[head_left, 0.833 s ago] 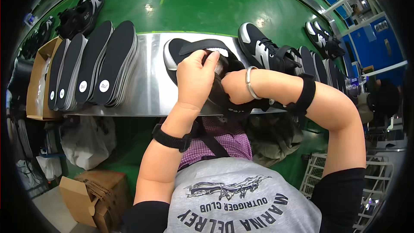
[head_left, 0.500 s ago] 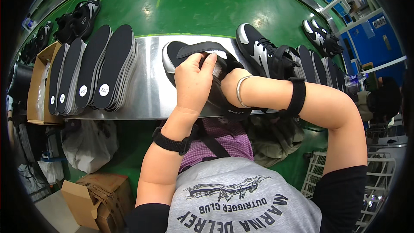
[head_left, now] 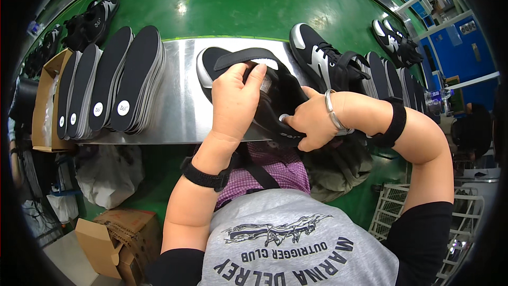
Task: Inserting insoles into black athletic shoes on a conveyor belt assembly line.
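A black sneaker with a silver toe lies on the metal bench, its opening spread between my hands. My left hand is closed in a pinch on the tongue and strap area at the front of the opening. The loose black strap, pale on its underside, crosses just beyond those fingers. My right hand grips the heel collar, thumb dipping into the opening beside a small white patch. What lies deeper inside the shoe is mostly hidden. Right of it stands a matching sneaker, black and silver.
Stacks of black insoles stand on the bench to the left, by an open cardboard box. More insoles are at the right. Finished-looking shoes sit at far left, another pair at far right.
My right hand has come out of the shoe's opening and moved right to the heel, where its fingers now show. My left hand keeps its pinch at the front.
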The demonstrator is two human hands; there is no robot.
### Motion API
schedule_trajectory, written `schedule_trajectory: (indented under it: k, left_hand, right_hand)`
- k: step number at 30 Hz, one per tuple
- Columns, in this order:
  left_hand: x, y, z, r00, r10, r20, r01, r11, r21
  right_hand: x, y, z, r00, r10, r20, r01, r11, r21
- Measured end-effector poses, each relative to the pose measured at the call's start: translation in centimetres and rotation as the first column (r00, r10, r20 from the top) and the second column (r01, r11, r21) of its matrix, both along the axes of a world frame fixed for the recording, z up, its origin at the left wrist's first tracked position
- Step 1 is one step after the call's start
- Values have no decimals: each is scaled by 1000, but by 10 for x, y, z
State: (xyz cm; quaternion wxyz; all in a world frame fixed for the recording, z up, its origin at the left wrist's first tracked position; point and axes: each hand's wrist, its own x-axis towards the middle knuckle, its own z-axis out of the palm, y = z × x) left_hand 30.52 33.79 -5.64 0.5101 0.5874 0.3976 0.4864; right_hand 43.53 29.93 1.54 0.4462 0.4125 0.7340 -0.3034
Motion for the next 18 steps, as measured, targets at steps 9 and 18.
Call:
schedule_trajectory:
  k: [9,18]
  left_hand:
    - [-2,3,-12,988,-39,147,59,989,-134]
    - [-4,-4,-6,968,-102,229,136,981,-135]
  right_hand:
    - [-3,-3,0,999,-5,-42,9,996,93]
    - [23,-5,-34,-295,-799,-523,761,134,-635]
